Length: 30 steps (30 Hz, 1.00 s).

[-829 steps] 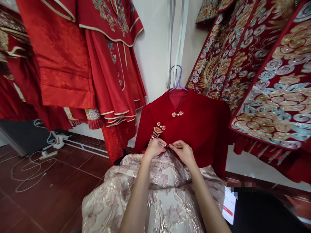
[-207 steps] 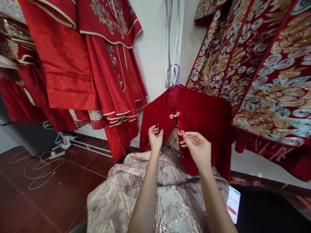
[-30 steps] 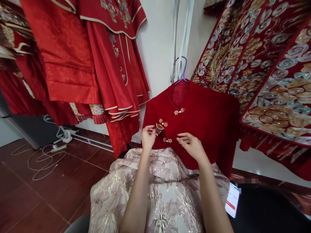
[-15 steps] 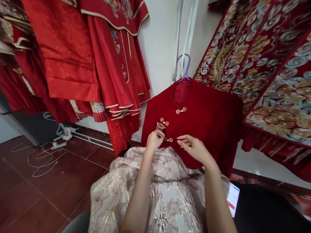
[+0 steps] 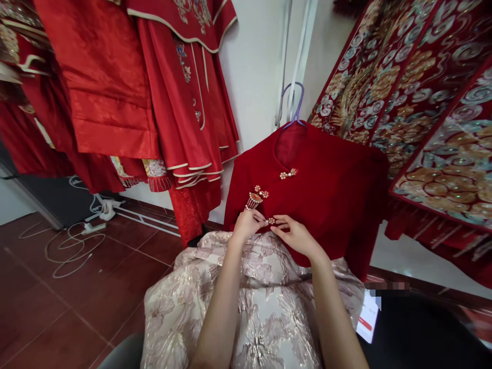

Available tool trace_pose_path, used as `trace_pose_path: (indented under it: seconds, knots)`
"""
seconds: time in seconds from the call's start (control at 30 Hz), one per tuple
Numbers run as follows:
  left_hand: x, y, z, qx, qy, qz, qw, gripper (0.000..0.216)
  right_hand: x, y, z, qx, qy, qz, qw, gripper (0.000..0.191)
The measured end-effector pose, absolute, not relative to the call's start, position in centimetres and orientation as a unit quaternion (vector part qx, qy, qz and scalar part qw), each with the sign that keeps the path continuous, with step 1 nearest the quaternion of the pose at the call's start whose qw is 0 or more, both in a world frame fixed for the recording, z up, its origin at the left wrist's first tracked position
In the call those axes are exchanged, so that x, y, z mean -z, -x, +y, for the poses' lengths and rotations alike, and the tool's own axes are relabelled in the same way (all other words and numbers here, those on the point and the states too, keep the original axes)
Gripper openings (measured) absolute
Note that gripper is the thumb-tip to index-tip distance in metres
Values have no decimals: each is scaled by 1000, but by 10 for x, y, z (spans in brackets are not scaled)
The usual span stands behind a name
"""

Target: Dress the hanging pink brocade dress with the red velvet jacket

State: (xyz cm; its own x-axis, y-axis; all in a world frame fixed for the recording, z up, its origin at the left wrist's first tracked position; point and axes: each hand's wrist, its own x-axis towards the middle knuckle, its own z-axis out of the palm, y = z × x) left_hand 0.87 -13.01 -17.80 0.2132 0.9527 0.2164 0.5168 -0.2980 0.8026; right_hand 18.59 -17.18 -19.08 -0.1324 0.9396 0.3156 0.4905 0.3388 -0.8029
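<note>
While left fingers (image 5: 258,216) pinch clasp (image 5: 271,221), right fingers (image 5: 285,219) adjoin it; slightly parted.

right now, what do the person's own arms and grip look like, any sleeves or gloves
Left grip and right grip are bare, ungloved hands. Both forearms are uncovered as far as visible: no sleeve, watch or bracelet shows. Nails are too small to judge.
</note>
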Motion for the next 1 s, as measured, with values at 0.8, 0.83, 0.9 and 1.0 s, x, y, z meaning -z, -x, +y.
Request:
trace_pose_path:
  seconds: [0.8,0.83,0.9,1.0]
  knots:
    - [186,-17,-127,-445,-690,472,322,14,189,-186,-171,-282,503,-700,421,34]
    - [187,-17,-127,-448,-684,469,333,16,189,-186,-171,-285,501,-700,421,33]
    - [187,-17,-127,-447,-663,459,387,26,188,-187,-171,-293,499,-699,420,33]
    - [183,-17,-131,-430,-605,415,527,36,187,-188,-172,-294,504,-694,423,34]
